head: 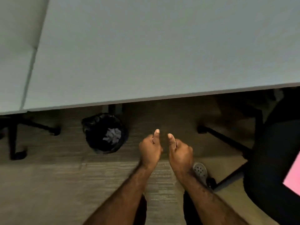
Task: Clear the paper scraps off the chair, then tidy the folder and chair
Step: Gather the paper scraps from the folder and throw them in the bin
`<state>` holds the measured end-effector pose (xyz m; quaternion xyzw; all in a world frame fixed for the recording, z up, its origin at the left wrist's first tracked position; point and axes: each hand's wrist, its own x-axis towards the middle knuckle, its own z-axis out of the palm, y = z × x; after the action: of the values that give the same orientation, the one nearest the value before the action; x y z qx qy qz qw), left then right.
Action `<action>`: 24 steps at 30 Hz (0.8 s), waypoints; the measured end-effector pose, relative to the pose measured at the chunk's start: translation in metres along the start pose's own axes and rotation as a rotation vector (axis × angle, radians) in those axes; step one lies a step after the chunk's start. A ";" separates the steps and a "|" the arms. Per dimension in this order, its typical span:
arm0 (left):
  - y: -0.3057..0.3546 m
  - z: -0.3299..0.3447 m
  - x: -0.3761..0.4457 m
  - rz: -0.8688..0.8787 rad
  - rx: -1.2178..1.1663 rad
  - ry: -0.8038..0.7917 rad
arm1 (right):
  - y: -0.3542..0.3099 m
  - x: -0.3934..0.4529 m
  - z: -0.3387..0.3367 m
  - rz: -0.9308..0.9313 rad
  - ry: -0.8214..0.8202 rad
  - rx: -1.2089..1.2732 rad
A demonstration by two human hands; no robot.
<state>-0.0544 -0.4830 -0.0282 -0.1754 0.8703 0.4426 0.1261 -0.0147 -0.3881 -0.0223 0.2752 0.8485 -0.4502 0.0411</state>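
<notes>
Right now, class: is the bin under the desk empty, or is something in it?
Not empty. The bin stands upright, black liner open, with crumpled pale paper lying inside.

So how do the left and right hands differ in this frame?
The left hand sits nearer the black bin; the right hand sits nearer the chair. The left thumb reaches slightly further forward than the right. Both are fisted with thumbs up and show nothing held.

No text, label, brand, number or sign can be read on anything in view.
</notes>
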 end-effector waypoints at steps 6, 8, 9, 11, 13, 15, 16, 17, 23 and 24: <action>-0.129 -0.095 0.032 -0.029 0.129 0.178 | -0.014 -0.021 0.126 -0.095 -0.073 -0.088; -0.172 -0.113 0.046 -0.081 0.209 0.259 | -0.011 -0.025 0.169 -0.133 -0.092 -0.120; -0.190 -0.119 0.053 -0.110 0.243 0.282 | -0.009 -0.025 0.190 -0.150 -0.105 -0.128; -0.225 -0.127 0.067 -0.135 0.291 0.314 | -0.005 -0.024 0.232 -0.196 -0.133 -0.129; -0.251 -0.131 0.082 -0.143 0.317 0.336 | -0.004 -0.019 0.271 -0.239 -0.175 -0.132; -0.271 -0.134 0.101 -0.112 0.346 0.377 | -0.005 -0.007 0.307 -0.286 -0.198 -0.151; -0.278 -0.135 0.112 -0.090 0.376 0.386 | -0.008 0.001 0.323 -0.308 -0.205 -0.160; -0.284 -0.137 0.125 -0.072 0.410 0.380 | -0.012 0.009 0.338 -0.322 -0.217 -0.167; -0.312 -0.155 0.223 0.033 0.519 0.334 | -0.052 0.055 0.416 -0.521 -0.297 -0.147; -0.317 -0.156 0.238 0.052 0.591 0.234 | -0.054 0.063 0.428 -0.548 -0.326 -0.144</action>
<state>-0.1478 -0.8297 -0.2572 -0.1586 0.9740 0.1504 0.0595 -0.1716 -0.7213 -0.2549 -0.0428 0.9029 -0.4214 0.0730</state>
